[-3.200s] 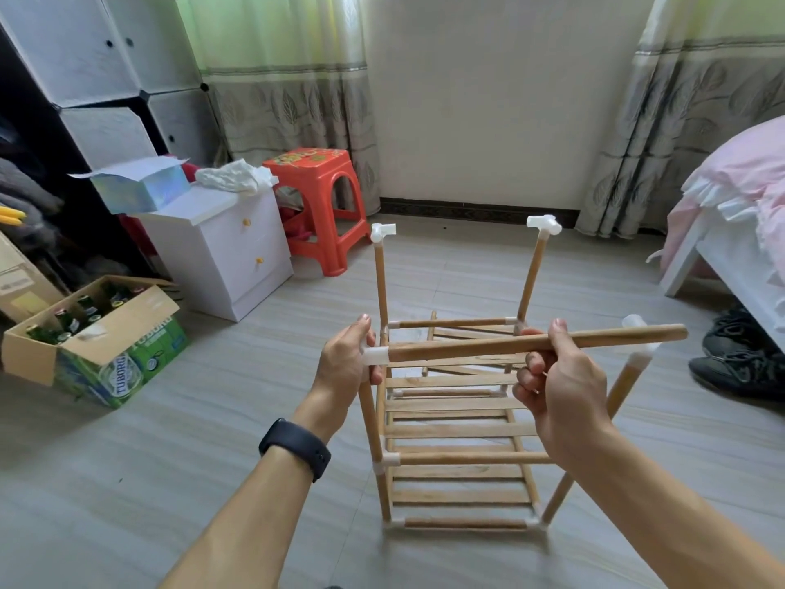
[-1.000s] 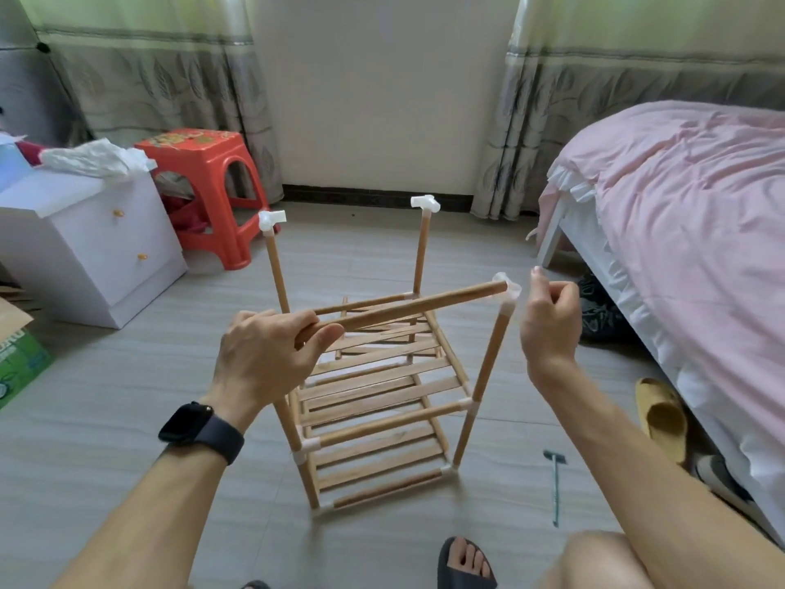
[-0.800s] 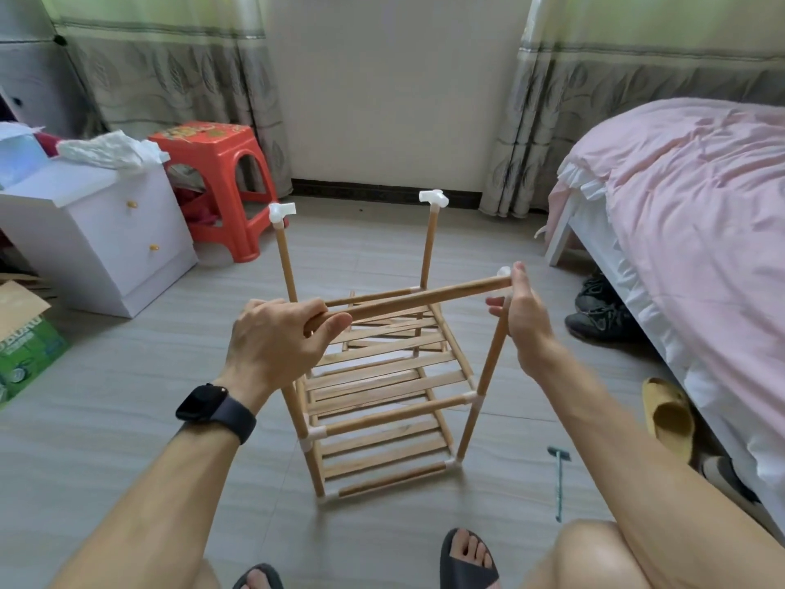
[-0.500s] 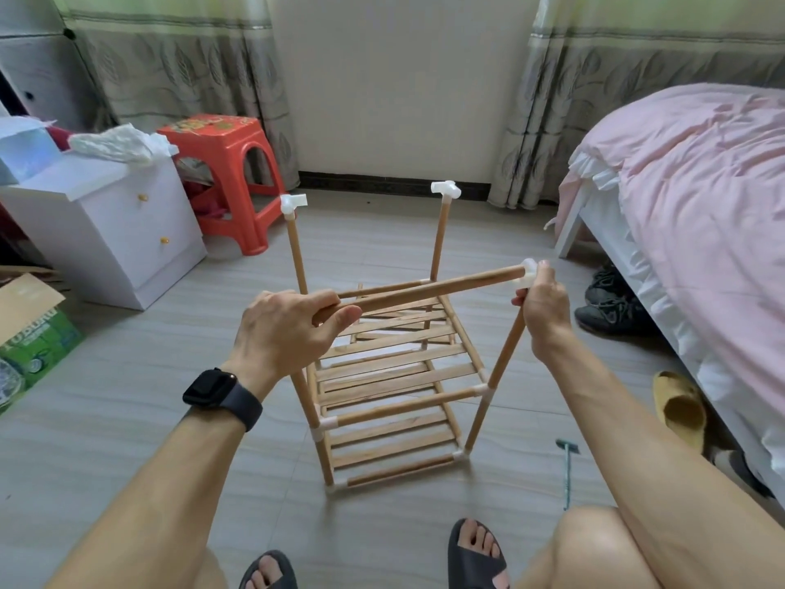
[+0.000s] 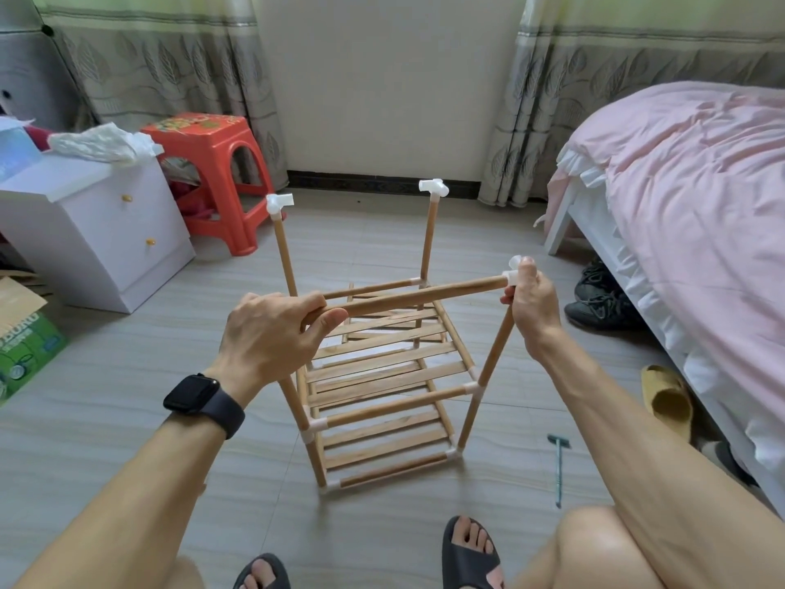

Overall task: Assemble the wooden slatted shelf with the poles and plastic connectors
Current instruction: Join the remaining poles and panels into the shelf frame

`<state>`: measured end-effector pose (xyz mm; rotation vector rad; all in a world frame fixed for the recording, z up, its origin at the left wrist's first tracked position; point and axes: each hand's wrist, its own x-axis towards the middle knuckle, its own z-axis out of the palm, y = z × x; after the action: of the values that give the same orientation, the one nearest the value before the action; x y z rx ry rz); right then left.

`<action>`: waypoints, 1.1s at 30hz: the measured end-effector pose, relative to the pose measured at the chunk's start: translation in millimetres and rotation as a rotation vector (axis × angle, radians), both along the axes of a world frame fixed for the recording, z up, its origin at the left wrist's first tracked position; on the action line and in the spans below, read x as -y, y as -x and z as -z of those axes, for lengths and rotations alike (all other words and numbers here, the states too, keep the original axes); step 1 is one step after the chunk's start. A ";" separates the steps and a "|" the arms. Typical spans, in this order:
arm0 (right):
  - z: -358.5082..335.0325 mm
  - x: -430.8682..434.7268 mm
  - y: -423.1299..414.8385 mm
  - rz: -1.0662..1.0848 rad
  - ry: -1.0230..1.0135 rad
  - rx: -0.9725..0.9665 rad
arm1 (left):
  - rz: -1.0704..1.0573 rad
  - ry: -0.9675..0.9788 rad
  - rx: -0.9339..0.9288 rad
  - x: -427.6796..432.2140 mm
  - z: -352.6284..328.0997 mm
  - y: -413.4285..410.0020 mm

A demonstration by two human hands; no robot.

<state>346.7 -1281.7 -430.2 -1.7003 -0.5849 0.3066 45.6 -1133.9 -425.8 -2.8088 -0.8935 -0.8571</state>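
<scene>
The wooden slatted shelf (image 5: 382,376) stands on the floor with four upright poles. White plastic connectors top the far left pole (image 5: 279,202) and the far right pole (image 5: 433,187). A horizontal pole (image 5: 416,296) spans the near side at the top. My left hand (image 5: 272,333) grips its left end and hides the near left corner. My right hand (image 5: 531,308) holds the white connector (image 5: 512,272) on the near right upright (image 5: 495,354), where the pole's right end meets it.
A white bedside cabinet (image 5: 97,231) and a red stool (image 5: 216,163) stand at the left, a cardboard box (image 5: 25,337) at the left edge. The pink bed (image 5: 688,214) fills the right, with shoes (image 5: 599,299) and a yellow slipper (image 5: 667,397) beside it. A small green tool (image 5: 558,469) lies on the floor.
My right hand moved onto the near right connector and took hold of it, with the pole's end now against it. The view shifted right, then back left. My left hand kept its grip.
</scene>
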 end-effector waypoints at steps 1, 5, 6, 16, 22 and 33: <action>1.6 2.0 -1.7 -0.010 0.001 0.008 | 0.000 0.002 0.006 -0.1 0.6 -0.5; 3.1 5.3 -5.7 -0.040 -0.026 -0.003 | -0.024 0.029 0.043 4.1 1.2 -4.7; 3.1 4.7 -5.6 -0.044 -0.027 -0.007 | -0.032 0.043 0.044 4.4 0.7 -4.3; -2.4 -0.7 -3.1 -0.034 -0.054 -0.184 | -0.007 0.101 -0.027 3.5 -8.2 -4.6; -3.8 -1.4 1.2 -0.107 -0.070 -0.133 | 0.004 0.082 -0.034 4.3 -9.1 -8.6; -2.9 -1.3 6.4 -0.166 0.041 -0.037 | -0.006 0.132 0.080 2.6 -8.0 -12.7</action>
<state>340.3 -1280.4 -427.3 -1.6849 -0.6985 0.4702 58.3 -1136.5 -417.8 -2.8998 -1.0047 -0.9493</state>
